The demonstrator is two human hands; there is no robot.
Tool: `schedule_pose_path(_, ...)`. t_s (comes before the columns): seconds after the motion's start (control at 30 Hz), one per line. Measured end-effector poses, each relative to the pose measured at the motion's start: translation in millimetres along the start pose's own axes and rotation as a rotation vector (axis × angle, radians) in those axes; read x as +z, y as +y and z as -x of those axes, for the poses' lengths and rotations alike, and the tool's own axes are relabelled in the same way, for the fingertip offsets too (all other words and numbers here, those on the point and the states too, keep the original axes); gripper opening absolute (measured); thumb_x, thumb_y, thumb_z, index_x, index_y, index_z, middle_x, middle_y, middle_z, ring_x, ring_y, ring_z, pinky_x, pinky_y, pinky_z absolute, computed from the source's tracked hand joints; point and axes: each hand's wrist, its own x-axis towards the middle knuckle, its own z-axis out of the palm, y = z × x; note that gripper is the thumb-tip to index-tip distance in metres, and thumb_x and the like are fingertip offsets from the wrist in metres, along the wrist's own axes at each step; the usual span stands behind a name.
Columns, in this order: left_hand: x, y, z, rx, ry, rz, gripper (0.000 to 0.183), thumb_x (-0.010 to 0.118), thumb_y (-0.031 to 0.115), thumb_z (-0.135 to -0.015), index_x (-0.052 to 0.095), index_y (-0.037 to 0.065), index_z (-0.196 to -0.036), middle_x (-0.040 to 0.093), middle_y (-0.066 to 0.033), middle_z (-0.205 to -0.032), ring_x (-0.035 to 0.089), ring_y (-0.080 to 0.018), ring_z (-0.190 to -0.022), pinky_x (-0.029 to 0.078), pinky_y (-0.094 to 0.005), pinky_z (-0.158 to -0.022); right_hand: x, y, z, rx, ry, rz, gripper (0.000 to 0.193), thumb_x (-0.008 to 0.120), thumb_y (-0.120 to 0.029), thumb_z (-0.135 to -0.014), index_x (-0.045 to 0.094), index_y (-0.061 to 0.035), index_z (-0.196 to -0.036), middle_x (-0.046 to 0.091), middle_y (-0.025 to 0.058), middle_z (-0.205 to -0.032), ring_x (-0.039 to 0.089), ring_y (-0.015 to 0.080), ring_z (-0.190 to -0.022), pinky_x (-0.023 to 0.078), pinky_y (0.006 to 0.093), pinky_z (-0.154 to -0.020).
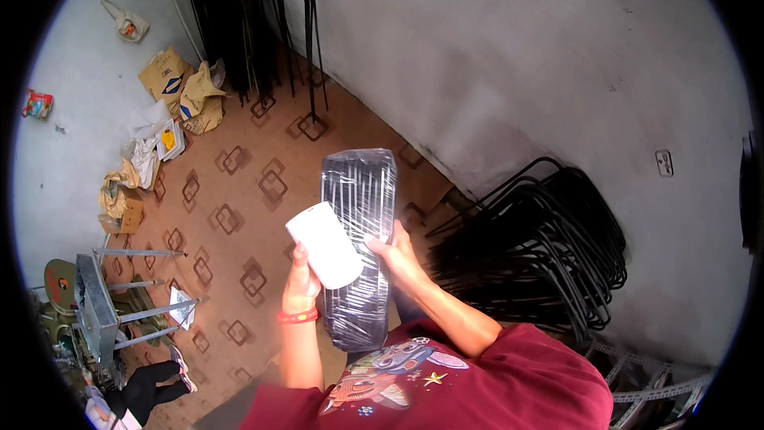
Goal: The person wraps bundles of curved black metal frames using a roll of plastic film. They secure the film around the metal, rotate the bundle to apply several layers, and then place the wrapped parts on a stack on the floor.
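A long dark bundle [360, 183] wrapped in shiny clear film stands out in front of my chest, its lower end close to my maroon shirt. My right hand [398, 256] grips its right side, with the thumb laid across the film. My left hand [300, 283] is closed round a plain white roll [325, 245], which tilts across the left part of the bundle and hides some of it. Most fingers of both hands are out of sight behind what they hold.
Black metal frames [533, 247] are stacked at the right wall; more black frames [231, 24] lean in the far corner. Paper sacks [167, 72] and boxes [123, 211] line the left wall. A metal-legged stand [97, 306] lies at left, near another person's legs [151, 386].
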Motion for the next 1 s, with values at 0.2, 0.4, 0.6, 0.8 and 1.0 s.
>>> schedule_pose_path(0.2,53.5,25.0,-34.0,0.069,0.021,0.044,0.084,0.061,0.058,-0.073,0.034,0.001,-0.128,0.045,-0.0118,-0.124,0.045,-0.0245,-0.114,0.037,-0.0399,-0.097,-12.7,-62.8,-53.3,-0.067,-0.080,0.192,0.028,0.061,-0.014,-0.080,0.048,0.0031,-0.098,0.058,0.0107,-0.093,0.055,0.0145,-0.085,0.044,0.0290,-0.077)
schedule_pose_path(0.4,89.5,33.0,-62.4,0.113,-0.011,0.023,0.087,0.062,0.058,-0.072,0.032,-0.001,-0.130,0.042,-0.0124,-0.128,0.040,-0.0243,-0.119,0.030,-0.0399,-0.101,-20.1,-114.6,-93.4,-0.071,-0.182,0.253,0.029,0.062,-0.014,-0.077,0.051,0.0043,-0.097,0.061,0.0105,-0.088,0.058,0.0148,-0.078,0.046,0.0284,-0.072)
schedule_pose_path(0.6,126.9,29.0,-108.2,0.079,-0.040,0.057,0.087,0.063,0.056,-0.073,0.030,0.000,-0.131,0.037,-0.0114,-0.132,0.033,-0.0236,-0.124,0.026,-0.0399,-0.104,-47.6,-142.8,-152.6,-0.115,-0.252,0.402,0.033,0.060,-0.017,-0.082,0.051,0.0046,-0.106,0.062,0.0099,-0.090,0.058,0.0133,-0.076,0.047,0.0255,-0.068)
schedule_pose_path(0.8,142.8,2.9,-174.5,0.026,-0.144,0.132,0.071,0.059,0.045,-0.081,0.033,0.000,-0.130,0.044,-0.0109,-0.127,0.042,-0.0217,-0.118,0.032,-0.0377,-0.101,-80.1,-165.2,-214.9,-0.052,-0.267,0.485,0.040,0.063,-0.022,-0.082,0.051,0.0059,-0.108,0.061,0.0120,-0.092,0.058,0.0154,-0.078,0.047,0.0289,-0.071)
schedule_pose_path(1.0,172.8,-20.7,-265.1,0.028,-0.482,0.340,0.048,0.056,0.041,-0.084,0.051,0.004,-0.115,0.059,-0.0051,-0.107,0.056,-0.0161,-0.097,0.044,-0.0337,-0.088,-139.3,-188.0,-308.2,-0.316,-0.164,0.831,0.048,0.058,-0.029,-0.082,0.049,0.0064,-0.113,0.061,0.0152,-0.098,0.058,0.0256,-0.086,0.045,0.0361,-0.076)
